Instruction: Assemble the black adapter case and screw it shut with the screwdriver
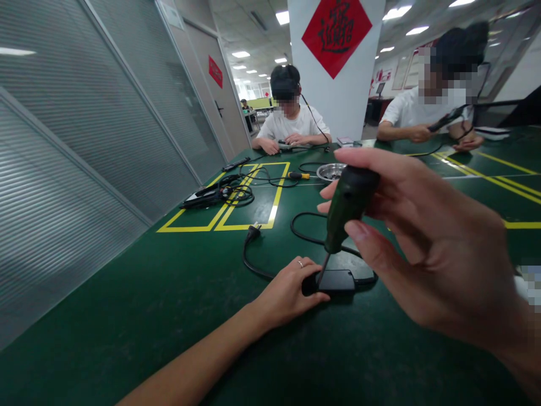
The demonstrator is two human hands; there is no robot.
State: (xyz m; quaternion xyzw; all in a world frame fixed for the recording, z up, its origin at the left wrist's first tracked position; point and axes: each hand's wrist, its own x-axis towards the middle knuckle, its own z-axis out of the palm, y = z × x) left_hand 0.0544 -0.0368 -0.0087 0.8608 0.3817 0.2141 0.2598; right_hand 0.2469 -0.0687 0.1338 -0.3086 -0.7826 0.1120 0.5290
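Note:
My right hand (435, 237) grips a screwdriver (349, 197) with a dark green and black handle, index finger over its top end. The shaft slants down, and its tip meets the left part of a flat black box (336, 280) with a cord, which looks like a power adapter. With thumb and fingers on either side, my left hand (293, 290) clasps the box's left end against the table. A black cord leaves each end of the box; the left one ends in a plug (254, 231). Whether the tip sits in a screw cannot be seen.
On the green table (139, 316) with yellow tape lines lie a bundle of black cables (230, 192), a yellow-handled screwdriver (299, 176) and a metal bowl (330, 171). Two co-workers sit across, one person (291, 121) straight ahead, another person (431, 113) at right. A glass partition (84, 124) borders the left.

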